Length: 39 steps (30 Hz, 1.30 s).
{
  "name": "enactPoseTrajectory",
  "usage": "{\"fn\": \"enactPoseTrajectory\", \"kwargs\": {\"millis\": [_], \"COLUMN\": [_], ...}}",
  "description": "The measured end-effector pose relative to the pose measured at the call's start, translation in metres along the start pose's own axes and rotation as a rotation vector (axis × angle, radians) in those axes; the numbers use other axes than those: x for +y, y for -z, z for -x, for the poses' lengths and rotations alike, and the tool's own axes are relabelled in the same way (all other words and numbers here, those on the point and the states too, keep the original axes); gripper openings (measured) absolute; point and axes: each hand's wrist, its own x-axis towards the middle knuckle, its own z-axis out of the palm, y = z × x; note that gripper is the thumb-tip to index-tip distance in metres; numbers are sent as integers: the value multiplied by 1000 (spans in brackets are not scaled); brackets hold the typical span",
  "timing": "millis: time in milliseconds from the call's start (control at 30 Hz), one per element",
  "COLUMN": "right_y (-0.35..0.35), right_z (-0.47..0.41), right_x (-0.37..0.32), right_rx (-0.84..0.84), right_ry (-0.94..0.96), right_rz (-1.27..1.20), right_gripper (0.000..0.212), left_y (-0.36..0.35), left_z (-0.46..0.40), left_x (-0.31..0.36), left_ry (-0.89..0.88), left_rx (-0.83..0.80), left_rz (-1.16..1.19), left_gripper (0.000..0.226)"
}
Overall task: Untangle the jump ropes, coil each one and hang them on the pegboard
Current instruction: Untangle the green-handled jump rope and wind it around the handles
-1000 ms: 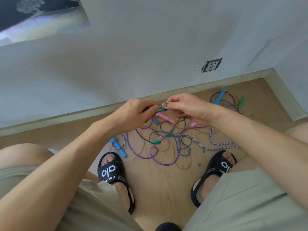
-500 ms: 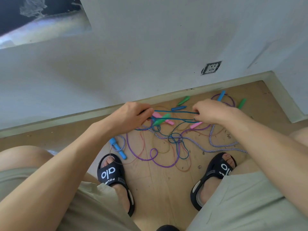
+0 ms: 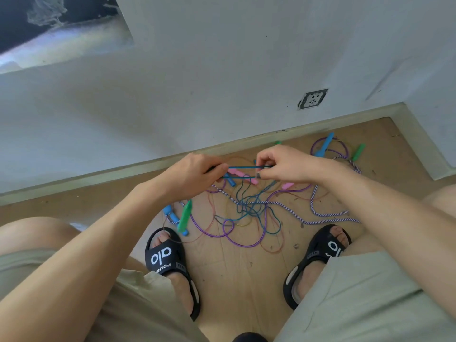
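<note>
Teal cord (image 3: 243, 167) is running in two taut, nearly level strands between the person's hands, above the tangle on the floor. The left hand (image 3: 195, 175) is reaching in from the lower left with its forearm stretched forward, knuckles turned up and fingers curling down over the cord's left end, gripping it. The right hand (image 3: 283, 166) is coming in from the right with the wrist bent inward; its thumb and fingertips (image 3: 259, 175) are pinching the cord's right end, the other fingers folding loosely over it. Both hands are hovering close together, just in front of the baseboard.

Below them the jump ropes (image 3: 249, 211) are lying knotted on the wooden floor (image 3: 237, 272): purple loops, a blue-and-white braided rope (image 3: 328, 214) trailing off to the right, and thin reddish cord. A pink handle (image 3: 240, 174) is lying under the stretched strands, and a green handle (image 3: 185, 215) is leaning over a blue handle (image 3: 170, 213) beside the left sandal (image 3: 170, 262). Another blue handle (image 3: 325, 145) and another green handle (image 3: 358, 152) are resting near the corner. The right sandal (image 3: 318, 257) is planted just below the braided rope. A wall socket (image 3: 313, 99) is sitting in the white wall above.
</note>
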Motion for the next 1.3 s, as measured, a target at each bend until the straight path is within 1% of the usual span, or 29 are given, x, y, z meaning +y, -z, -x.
{"fn": "enactPoseTrajectory", "kwargs": {"millis": [67,133,167,200,233,267,300,333,367,433,467,533,633,733,833,933,967,1000,1067,1100,1167,1200,1300], "right_y": [8,10,7,3,-3,-9,-14,-19,-22,-22,-20,-12,2,12,16,16,16,16,16,16,16,14,10], "right_z": [0,-1,-1,-1,2,3,5,6,7,10,11,8,7,10,10,8,8,9,13,15,17,18,17], "right_x": [13,21,20,17,8,-1,-8,-13,-15,-19,-20,-19,-17,-14,-9,3,4,3,-2,-5,-13,-16,-21], "right_rx": [19,-48,-93,-130,-167,-190,-205,-222,-250,-261,-221,-146,-116,-86,-61,6,21,19,-35,-74,-145,-176,-217], "right_ry": [-90,-205,-212,-176,-141,-102,-73,-48,-30,-8,-6,22,29,24,-23,-82,-92,-98,-88,-70,-31,-10,10], "right_rz": [336,451,422,326,151,-82,-286,-436,-518,-592,-597,-568,-531,-436,-234,111,193,201,0,-112,-263,-327,-530], "right_gripper": [11,15,10,14,29,41,43,40,34,26,23,21,17,13,12,15,15,15,14,14,20,20,14], "left_y": [-2,-5,-5,-5,-5,-5,-5,-5,-6,-8,-8,-5,0,0,-3,-5,-5,-6,-8,-10,-12,-13,-16], "left_z": [0,0,0,0,-1,-2,-2,-2,-2,-2,-1,-1,-1,-2,-3,-3,-3,-3,-2,-2,-3,-4,-6], "left_x": [-4,-5,-4,-2,-1,2,4,7,9,11,11,10,8,6,1,0,-1,1,3,3,3,3,0], "left_ry": [-6,-26,-32,-32,-32,-36,-44,-58,-74,-93,-98,-92,-55,-39,-20,-20,-11,2,2,-19,-34,-27,-67], "left_rx": [-7,-5,-3,1,7,13,16,17,17,18,20,23,3,-37,-59,-85,-103,-125,-139,-128,-75,-54,-31], "left_rz": [-13,-19,-18,-13,-4,5,15,25,35,49,49,57,92,83,92,48,67,114,155,119,71,75,115], "left_gripper": [36,37,37,37,37,36,35,34,33,32,31,31,30,28,28,29,28,28,27,25,11,10,52]}}
